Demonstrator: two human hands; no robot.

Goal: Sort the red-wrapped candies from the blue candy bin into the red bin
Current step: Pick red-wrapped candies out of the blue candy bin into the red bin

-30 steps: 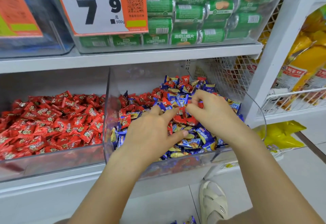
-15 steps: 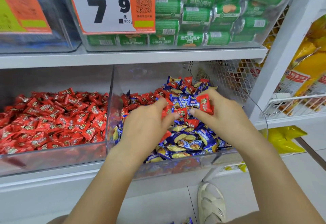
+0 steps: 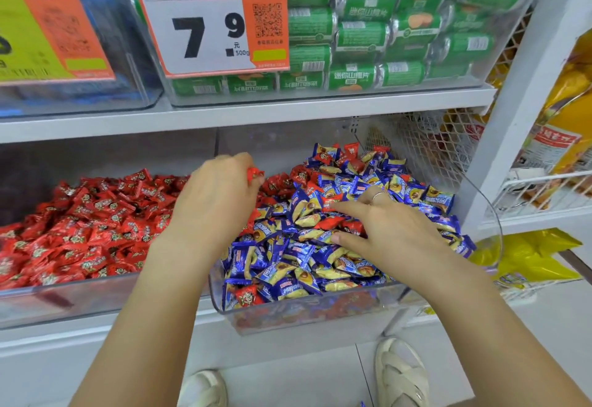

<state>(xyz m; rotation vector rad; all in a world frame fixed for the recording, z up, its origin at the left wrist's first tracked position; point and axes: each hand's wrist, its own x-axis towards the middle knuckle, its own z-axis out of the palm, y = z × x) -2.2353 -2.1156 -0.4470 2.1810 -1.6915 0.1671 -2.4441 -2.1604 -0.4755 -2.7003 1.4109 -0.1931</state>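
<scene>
Sorting looks unfinished: left hand (image 3: 217, 201) pinches one red candy (image 3: 255, 173) above the bin divider, right hand (image 3: 389, 230) lies relaxed, fingers probing the blue bin (image 3: 307, 310), where reds remain.

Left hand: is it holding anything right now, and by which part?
The left hand grips a red-wrapped candy at its fingertips; only the wrapper's end shows. The right hand rests open on the blue bin's candies, holding nothing.

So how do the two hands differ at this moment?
The left hand is raised at the divider between the bins, fingers curled round a red candy; the right hand lies low on the blue bin's pile, fingers spread flat. The right hand wears a ring; none shows on the left. Both are bare.
</scene>
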